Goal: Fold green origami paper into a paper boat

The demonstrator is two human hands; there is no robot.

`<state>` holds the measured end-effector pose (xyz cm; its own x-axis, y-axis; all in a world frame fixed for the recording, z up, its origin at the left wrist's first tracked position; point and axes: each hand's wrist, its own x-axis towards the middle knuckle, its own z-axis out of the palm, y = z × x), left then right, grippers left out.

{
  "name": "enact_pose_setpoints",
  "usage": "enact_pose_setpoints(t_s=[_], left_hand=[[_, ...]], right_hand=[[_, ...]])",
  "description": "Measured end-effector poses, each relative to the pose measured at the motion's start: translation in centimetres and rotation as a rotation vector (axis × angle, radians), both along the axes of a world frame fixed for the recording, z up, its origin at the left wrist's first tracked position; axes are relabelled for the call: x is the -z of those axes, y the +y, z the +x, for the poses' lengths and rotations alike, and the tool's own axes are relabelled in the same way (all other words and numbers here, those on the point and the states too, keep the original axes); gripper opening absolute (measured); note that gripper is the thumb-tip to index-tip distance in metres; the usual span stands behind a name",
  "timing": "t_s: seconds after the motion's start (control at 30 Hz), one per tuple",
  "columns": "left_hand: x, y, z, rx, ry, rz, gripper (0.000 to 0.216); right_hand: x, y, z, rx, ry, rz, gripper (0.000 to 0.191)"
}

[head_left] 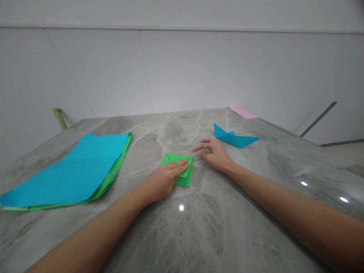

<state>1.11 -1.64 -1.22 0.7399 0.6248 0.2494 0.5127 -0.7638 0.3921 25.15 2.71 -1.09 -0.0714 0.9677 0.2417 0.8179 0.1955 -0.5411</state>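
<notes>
A folded green paper square (184,182) lies flat on the grey marbled table, with triangular flaps folded over on its upper face. My left hand (167,176) rests on it, palm down, its fingers stretched flat across the flaps and hiding part of the left side. To the right of the paper, my right hand (214,154) hovers low over or rests on the table, fingers apart and slightly curved, holding nothing. Just beyond it sits a blue folded paper boat (236,139), apart from the fingers.
On the left lies a stack of large paper sheets (76,170), blue on top with green beneath. A pink sheet (243,112) is at the far right edge. The marbled table (159,235) ends near a white wall (176,72).
</notes>
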Motion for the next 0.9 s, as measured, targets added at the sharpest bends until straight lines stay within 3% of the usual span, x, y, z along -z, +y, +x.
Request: enact_pose_setpoints(t_s=[0.1,0.23,0.43,0.57,0.9], left_hand=[[0.1,0.0,-0.3,0.022,-0.051,0.009,0.067],[0.5,0.2,-0.6,0.046,-0.093,0.019,0.066],[0.7,0.4,-0.8,0.026,-0.104,-0.02,0.06],[0.8,0.3,-0.7,0.026,-0.11,-0.008,0.063],[0.0,-0.4,-0.1,0.051,0.087,0.006,0.069]], right_hand=[[0.0,-0.2,0.3,-0.13,0.031,0.026,0.015],[0.0,-0.1,0.1,-0.144,0.021,-0.002,0.01],[-0.2,0.0,0.0,-0.113,0.005,-0.033,0.006],[-0.2,-0.2,0.0,-0.093,-0.003,-0.022,0.014],[-0.1,-0.5,-0.8,0.018,-0.089,-0.041,0.019]])
